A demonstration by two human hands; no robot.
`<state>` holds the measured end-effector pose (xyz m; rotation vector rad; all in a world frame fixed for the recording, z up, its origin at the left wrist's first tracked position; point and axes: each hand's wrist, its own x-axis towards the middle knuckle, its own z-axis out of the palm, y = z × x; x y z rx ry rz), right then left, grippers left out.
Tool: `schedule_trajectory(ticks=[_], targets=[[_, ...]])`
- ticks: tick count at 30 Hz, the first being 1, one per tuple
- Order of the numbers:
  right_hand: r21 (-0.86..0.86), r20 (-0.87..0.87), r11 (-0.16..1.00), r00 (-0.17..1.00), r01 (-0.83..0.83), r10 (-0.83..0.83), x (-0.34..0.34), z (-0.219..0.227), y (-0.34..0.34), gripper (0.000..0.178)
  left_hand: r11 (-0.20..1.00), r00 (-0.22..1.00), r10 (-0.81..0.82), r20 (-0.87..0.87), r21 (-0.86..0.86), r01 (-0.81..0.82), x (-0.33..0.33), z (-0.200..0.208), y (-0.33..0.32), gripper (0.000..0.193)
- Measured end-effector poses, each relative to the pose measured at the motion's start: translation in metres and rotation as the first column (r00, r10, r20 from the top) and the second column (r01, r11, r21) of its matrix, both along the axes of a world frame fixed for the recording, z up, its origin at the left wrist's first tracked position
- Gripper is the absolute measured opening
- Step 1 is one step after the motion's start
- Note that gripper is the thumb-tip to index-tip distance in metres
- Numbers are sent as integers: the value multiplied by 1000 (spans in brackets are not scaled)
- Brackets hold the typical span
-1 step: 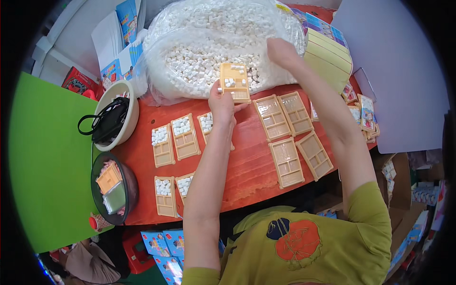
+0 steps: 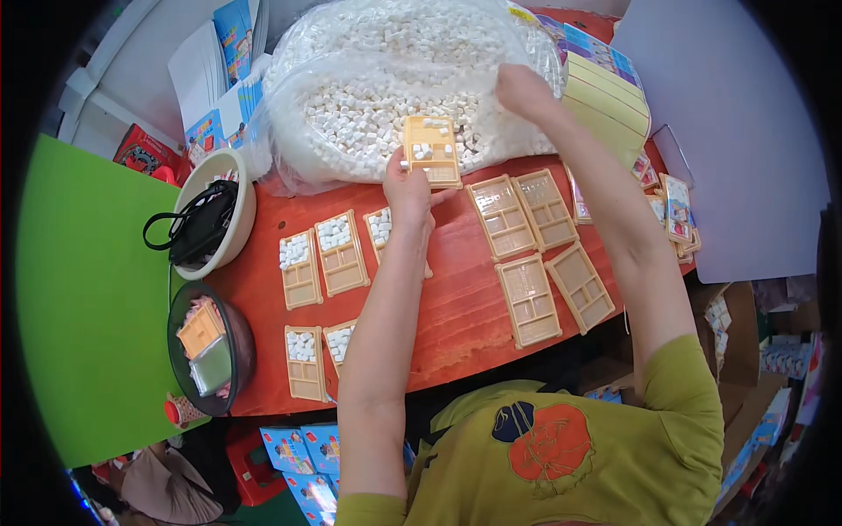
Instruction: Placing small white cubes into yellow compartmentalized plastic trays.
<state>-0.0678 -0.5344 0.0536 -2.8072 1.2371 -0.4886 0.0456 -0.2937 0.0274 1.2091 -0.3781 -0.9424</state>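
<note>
My left hand (image 2: 407,191) grips a tan plastic compartment tray (image 2: 444,131) over the front of a large clear plastic bag (image 2: 279,145). A few white cubes lie in the tray; the bag is full of such white cubes (image 2: 351,123), perhaps small marshmallows. At the bag's right side my right hand (image 2: 521,91) is closed, seemingly on the plastic film, its fingertips hidden. Left of my left forearm sit several tan trays (image 2: 304,384) with white cubes in their large compartments, some partly covered by the arm. Between my arms lie several trays without cubes (image 2: 529,302).
A cream basin (image 2: 246,210) holding a black bag (image 2: 203,223) and a dark bowl (image 2: 244,355) stand at the red table's (image 2: 438,337) left edge. Filled packs (image 2: 678,206) are heaped at the right. Blue printed cards (image 2: 235,44) stand behind; a yellow sheet (image 2: 605,110) leans beside the bag.
The tray in my left hand has shifted very slightly left. My right hand has moved a touch to the right, still at the bag's side.
</note>
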Motion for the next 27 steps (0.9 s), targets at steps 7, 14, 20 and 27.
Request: schedule_trajectory(ticks=[7, 14, 20, 27], targets=[[785, 571, 591, 586, -185, -575, -6, 44, -21, 28, 995, 996, 80, -25, 63, -79, -2, -4, -4, 62], [543, 822, 825, 303, -158, -483, -14, 10, -37, 44, 997, 996, 59, -61, 51, -56, -4, -9, -12, 56], [134, 799, 985, 601, -109, -42, 1, -2, 41, 52, 998, 992, 56, -111, 3, -56, 9, -13, 3, 61], [219, 512, 809, 770, -545, 381, 9, -20, 109, 23, 997, 987, -49, -152, -65, 40, 5, -20, 8, 49]])
